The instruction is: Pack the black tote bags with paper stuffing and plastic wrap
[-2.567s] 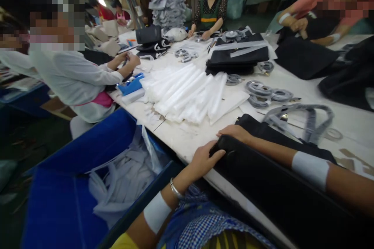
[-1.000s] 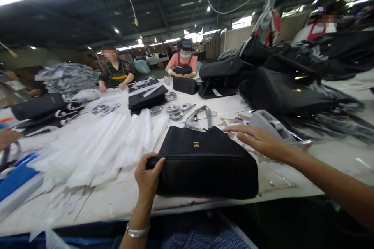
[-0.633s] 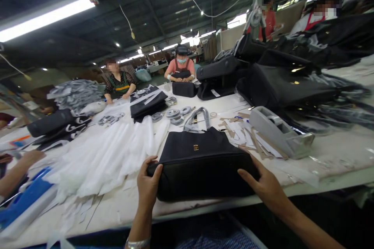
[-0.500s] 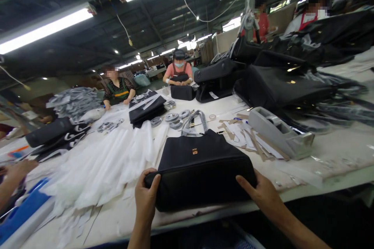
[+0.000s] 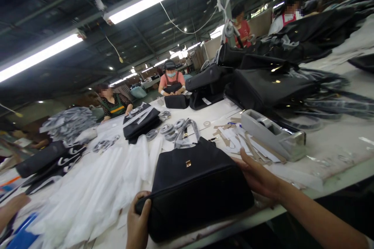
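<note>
The black bag (image 5: 198,198) has a gold clasp (image 5: 188,163), illegibly small.

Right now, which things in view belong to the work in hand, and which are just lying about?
In hand:
black bag, held by the left hand, right hand at its other end

Apparently just lying about:
grey tape dispenser
paper strips
white sheets
coiled straps

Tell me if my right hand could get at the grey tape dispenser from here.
Probably yes: the grey tape dispenser stands beyond the right hand, with only loose strips between them, though that hand would have to leave the side of the black bag.
</note>
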`<state>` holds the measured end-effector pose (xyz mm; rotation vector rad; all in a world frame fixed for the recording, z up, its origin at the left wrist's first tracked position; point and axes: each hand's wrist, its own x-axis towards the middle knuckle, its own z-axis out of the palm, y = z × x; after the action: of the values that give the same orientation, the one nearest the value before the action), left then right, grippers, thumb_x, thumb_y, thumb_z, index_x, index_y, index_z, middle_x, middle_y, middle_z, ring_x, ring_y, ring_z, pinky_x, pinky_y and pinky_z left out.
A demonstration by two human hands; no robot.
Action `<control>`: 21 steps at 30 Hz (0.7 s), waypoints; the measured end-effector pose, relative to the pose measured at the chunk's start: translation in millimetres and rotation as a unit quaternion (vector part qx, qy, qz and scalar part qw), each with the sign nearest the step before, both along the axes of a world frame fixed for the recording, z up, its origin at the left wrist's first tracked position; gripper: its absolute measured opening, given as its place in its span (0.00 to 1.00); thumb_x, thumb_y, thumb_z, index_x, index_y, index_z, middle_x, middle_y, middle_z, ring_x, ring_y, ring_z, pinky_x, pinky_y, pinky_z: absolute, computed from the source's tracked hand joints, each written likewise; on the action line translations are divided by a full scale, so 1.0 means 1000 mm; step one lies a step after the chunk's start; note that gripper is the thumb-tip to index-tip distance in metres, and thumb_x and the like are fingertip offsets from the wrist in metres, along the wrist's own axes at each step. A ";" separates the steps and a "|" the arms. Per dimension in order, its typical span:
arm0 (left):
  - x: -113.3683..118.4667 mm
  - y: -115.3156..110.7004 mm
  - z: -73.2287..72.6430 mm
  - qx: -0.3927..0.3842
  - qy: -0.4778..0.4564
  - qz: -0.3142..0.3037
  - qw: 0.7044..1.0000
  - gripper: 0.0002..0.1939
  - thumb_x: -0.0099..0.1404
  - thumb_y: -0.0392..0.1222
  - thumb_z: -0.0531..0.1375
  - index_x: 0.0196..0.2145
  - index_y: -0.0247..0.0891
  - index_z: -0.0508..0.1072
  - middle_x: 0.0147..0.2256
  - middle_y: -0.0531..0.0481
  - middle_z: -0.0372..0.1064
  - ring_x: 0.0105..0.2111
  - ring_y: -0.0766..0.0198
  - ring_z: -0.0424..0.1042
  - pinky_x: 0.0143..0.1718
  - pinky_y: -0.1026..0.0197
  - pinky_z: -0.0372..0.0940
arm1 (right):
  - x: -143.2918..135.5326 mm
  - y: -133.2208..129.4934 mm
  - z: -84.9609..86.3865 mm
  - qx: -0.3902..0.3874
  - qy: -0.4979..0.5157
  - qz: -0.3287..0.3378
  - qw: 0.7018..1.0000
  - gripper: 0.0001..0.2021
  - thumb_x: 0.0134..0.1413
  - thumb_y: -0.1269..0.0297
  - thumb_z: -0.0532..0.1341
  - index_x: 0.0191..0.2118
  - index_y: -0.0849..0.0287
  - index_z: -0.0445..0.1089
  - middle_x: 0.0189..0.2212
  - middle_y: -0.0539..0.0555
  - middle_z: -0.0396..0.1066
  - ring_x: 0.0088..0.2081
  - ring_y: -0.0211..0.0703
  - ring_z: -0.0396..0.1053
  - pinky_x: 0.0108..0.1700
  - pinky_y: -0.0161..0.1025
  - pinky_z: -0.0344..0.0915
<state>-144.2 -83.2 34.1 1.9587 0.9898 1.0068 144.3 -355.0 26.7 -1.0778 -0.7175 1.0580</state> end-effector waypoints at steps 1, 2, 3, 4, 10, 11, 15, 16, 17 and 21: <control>0.000 0.000 -0.001 0.008 0.002 -0.006 1.000 0.18 0.53 0.58 0.63 0.31 0.39 0.73 0.33 0.49 0.74 0.37 0.52 0.73 0.40 0.56 0.67 | 0.005 0.009 0.000 -0.007 0.014 0.007 1.000 0.36 0.60 0.33 0.42 0.54 0.53 0.73 0.45 0.58 0.77 0.52 0.56 0.71 0.56 0.56 0.66; 0.001 -0.001 -0.001 0.017 0.003 -0.012 1.000 0.18 0.53 0.58 0.63 0.30 0.39 0.73 0.32 0.49 0.74 0.36 0.52 0.73 0.40 0.56 0.67 | 0.011 0.019 0.000 -0.019 0.000 0.002 1.000 0.36 0.61 0.34 0.41 0.53 0.54 0.73 0.43 0.57 0.78 0.51 0.56 0.72 0.55 0.56 0.66; 0.002 -0.001 -0.002 0.025 0.003 -0.018 1.000 0.18 0.53 0.57 0.63 0.30 0.39 0.73 0.32 0.49 0.74 0.36 0.52 0.73 0.40 0.56 0.67 | 0.016 0.031 0.000 -0.032 -0.032 -0.016 0.999 0.36 0.61 0.34 0.41 0.52 0.54 0.74 0.41 0.57 0.78 0.49 0.56 0.73 0.55 0.56 0.66; 0.002 -0.001 -0.003 0.033 0.001 -0.021 0.999 0.17 0.53 0.57 0.63 0.29 0.39 0.73 0.32 0.49 0.74 0.36 0.52 0.73 0.40 0.56 0.67 | 0.022 0.043 -0.001 -0.045 -0.072 -0.037 0.996 0.35 0.60 0.34 0.43 0.51 0.55 0.75 0.39 0.56 0.79 0.48 0.56 0.73 0.55 0.56 0.66; 0.005 -0.004 -0.003 0.050 -0.026 -0.047 0.997 0.16 0.51 0.55 0.66 0.27 0.39 0.74 0.30 0.48 0.74 0.34 0.53 0.74 0.37 0.57 0.69 | 0.058 0.100 0.006 -0.102 -0.176 -0.044 0.978 0.30 0.56 0.32 0.49 0.32 0.49 0.78 0.26 0.53 0.78 0.38 0.57 0.75 0.47 0.54 0.71; 0.005 -0.005 -0.003 0.054 -0.032 -0.056 0.996 0.16 0.51 0.54 0.66 0.27 0.39 0.74 0.30 0.48 0.74 0.33 0.53 0.74 0.36 0.57 0.69 | 0.062 0.104 0.010 -0.116 -0.164 -0.020 0.979 0.32 0.56 0.31 0.48 0.29 0.51 0.78 0.25 0.55 0.77 0.36 0.57 0.76 0.45 0.54 0.72; 0.004 -0.010 0.000 0.078 -0.057 -0.092 0.991 0.14 0.52 0.51 0.67 0.26 0.38 0.73 0.28 0.49 0.72 0.31 0.57 0.72 0.34 0.60 0.69 | 0.074 0.115 0.032 -0.206 -0.077 0.106 0.970 0.36 0.56 0.29 0.44 0.29 0.54 0.76 0.28 0.59 0.78 0.33 0.54 0.76 0.40 0.52 0.74; 0.004 -0.012 0.000 0.083 -0.064 -0.101 0.989 0.13 0.53 0.51 0.67 0.26 0.38 0.72 0.28 0.49 0.71 0.30 0.58 0.72 0.33 0.61 0.68 | 0.075 0.118 0.038 -0.236 -0.066 0.129 0.961 0.33 0.56 0.31 0.47 0.31 0.55 0.76 0.29 0.58 0.78 0.34 0.53 0.77 0.39 0.50 0.74; 0.004 -0.014 0.000 0.086 -0.071 -0.108 0.988 0.14 0.54 0.51 0.67 0.25 0.38 0.71 0.27 0.50 0.70 0.29 0.59 0.71 0.32 0.62 0.67 | 0.076 0.123 0.043 -0.271 -0.067 0.141 0.950 0.29 0.56 0.34 0.51 0.33 0.56 0.75 0.29 0.57 0.78 0.33 0.52 0.77 0.38 0.48 0.75; 0.002 -0.017 -0.002 0.089 -0.093 -0.134 0.983 0.15 0.55 0.51 0.66 0.25 0.38 0.69 0.26 0.51 0.67 0.28 0.61 0.69 0.29 0.64 0.65 | 0.079 0.144 0.054 -0.397 -0.092 0.144 0.902 0.12 0.53 0.56 0.62 0.31 0.61 0.74 0.26 0.58 0.77 0.32 0.49 0.77 0.37 0.42 0.75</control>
<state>-141.9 -100.2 32.6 2.0311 0.5306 1.1284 223.7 -211.1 80.3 -1.8290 -0.6078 1.5844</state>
